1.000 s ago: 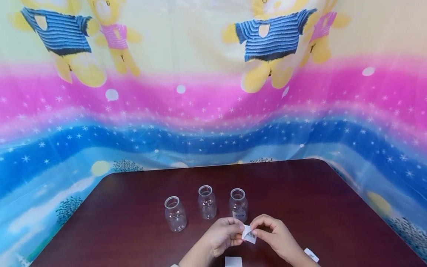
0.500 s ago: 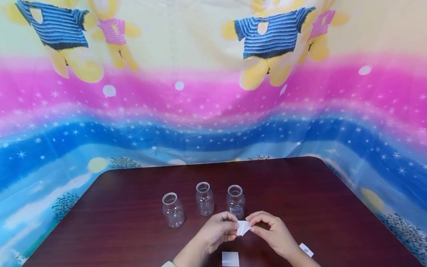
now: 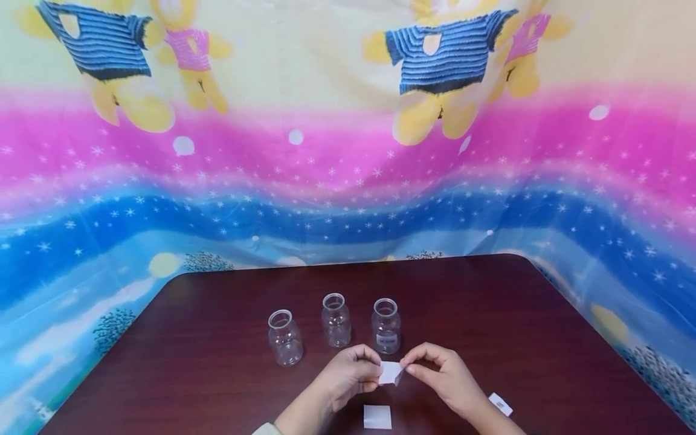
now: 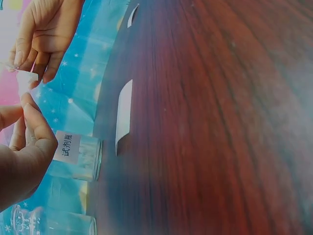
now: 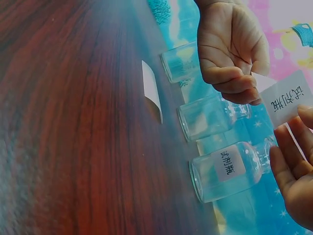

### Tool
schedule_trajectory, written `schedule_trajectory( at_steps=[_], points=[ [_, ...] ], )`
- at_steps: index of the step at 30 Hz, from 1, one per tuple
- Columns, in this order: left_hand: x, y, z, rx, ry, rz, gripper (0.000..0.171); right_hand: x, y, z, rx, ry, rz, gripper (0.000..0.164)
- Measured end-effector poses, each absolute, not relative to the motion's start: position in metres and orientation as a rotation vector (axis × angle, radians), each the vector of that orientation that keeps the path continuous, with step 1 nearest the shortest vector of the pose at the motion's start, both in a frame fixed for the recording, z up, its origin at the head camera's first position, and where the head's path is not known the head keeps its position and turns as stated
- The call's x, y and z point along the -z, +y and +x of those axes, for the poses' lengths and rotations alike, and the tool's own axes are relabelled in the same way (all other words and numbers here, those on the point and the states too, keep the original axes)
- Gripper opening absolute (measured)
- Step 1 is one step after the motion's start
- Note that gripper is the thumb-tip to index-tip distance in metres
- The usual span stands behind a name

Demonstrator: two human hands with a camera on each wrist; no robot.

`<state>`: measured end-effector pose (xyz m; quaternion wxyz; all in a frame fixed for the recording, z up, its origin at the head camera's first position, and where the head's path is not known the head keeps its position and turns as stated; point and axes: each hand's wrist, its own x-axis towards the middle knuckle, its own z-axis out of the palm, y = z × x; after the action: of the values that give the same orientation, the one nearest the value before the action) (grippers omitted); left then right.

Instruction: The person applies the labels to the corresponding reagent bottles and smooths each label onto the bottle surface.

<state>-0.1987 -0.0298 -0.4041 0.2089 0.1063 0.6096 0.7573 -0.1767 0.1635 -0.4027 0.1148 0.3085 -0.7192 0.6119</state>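
Between the two hands is a small white sticker label [image 5: 288, 98], printed with dark characters and partly peeled from its white backing paper [image 3: 389, 373]. My left hand [image 3: 350, 376] pinches the backing at its left side. With thumb and forefinger my right hand [image 3: 443, 376] pinches the label at its right edge. Both hands are held above the table, in front of a clear glass jar [image 3: 386, 326] that bears a similar printed label [image 5: 230, 163]. To its left stand a middle glass jar [image 3: 336, 323] and a left glass jar [image 3: 286, 341], both upright and without labels.
A white square of paper [image 3: 377, 417] with a curled edge lies on the dark red-brown table [image 3: 217, 362] below the hands. Beside the right forearm lies another small white printed piece [image 3: 500, 404]. A colourful curtain [image 3: 326, 151] hangs behind the table.
The right hand has drawn the peeled label rightward, and the left hand has shifted slightly left with the backing. The gap between the hands is wider. The jars stay in place.
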Motion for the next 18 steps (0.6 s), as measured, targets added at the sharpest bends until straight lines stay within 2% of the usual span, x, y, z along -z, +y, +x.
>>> schedule_trajectory(
  at_steps=[11,18],
  points=[
    [0.410,-0.043,-0.194,-2.081,1.750,0.267,0.010,0.404,0.160,-0.174,-1.922,-2.141,0.865,0.006],
    [0.410,-0.060,-0.192,-1.986,1.817,0.312,0.009,0.407,0.158,-0.176,-2.002,-2.208,0.812,0.011]
  ],
)
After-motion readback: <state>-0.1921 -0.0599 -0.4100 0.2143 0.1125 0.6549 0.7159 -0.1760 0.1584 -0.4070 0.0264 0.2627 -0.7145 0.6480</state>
